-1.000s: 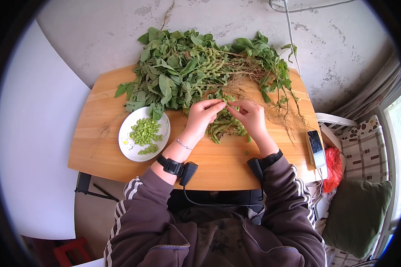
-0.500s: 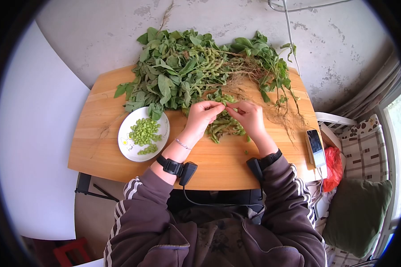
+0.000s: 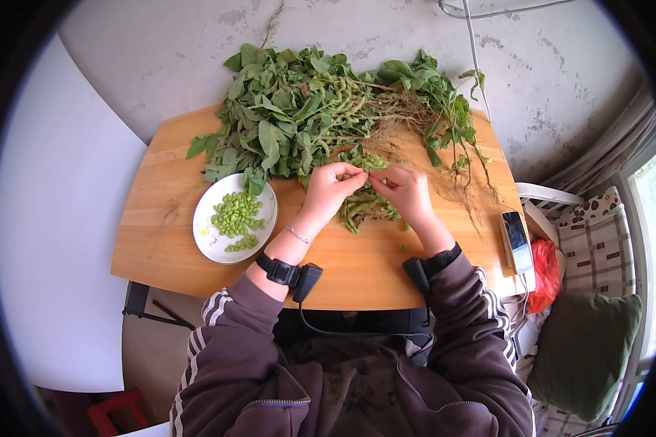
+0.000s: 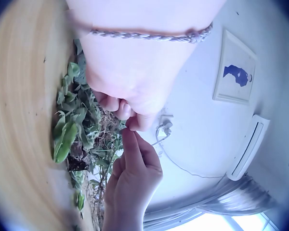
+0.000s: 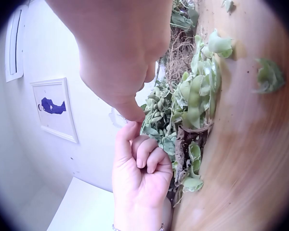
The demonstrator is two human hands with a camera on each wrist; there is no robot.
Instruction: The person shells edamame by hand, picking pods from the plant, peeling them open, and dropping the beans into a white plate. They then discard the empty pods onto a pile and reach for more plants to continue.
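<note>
Thumb and forefinger of the left hand (image 3: 329,191) meet those of the right hand (image 3: 411,194) above the table's middle. Between them the hands pinch a small green pod, almost wholly hidden by the fingertips; a sliver of green shows there in the right wrist view. The left hand's other fingers are curled in. Under and behind the hands lies a heap of green pods (image 3: 356,211), seen closer in the right wrist view as plump pods (image 5: 194,98) beside a brown, crumpled piece. A white plate (image 3: 267,213) with shelled green beans (image 3: 236,213) stands left of the left hand.
Leafy plants (image 3: 273,142) with pods are piled along the table's back, their bare roots (image 3: 404,113) toward the right. A phone (image 3: 516,237) lies at the right edge of the wooden table (image 3: 160,255). A cushioned seat with a green pillow (image 3: 587,353) is at the right.
The hands stay fingertip to fingertip in nearly the same place, with only slight movement of the fingers. The plate and the plants look unchanged.
</note>
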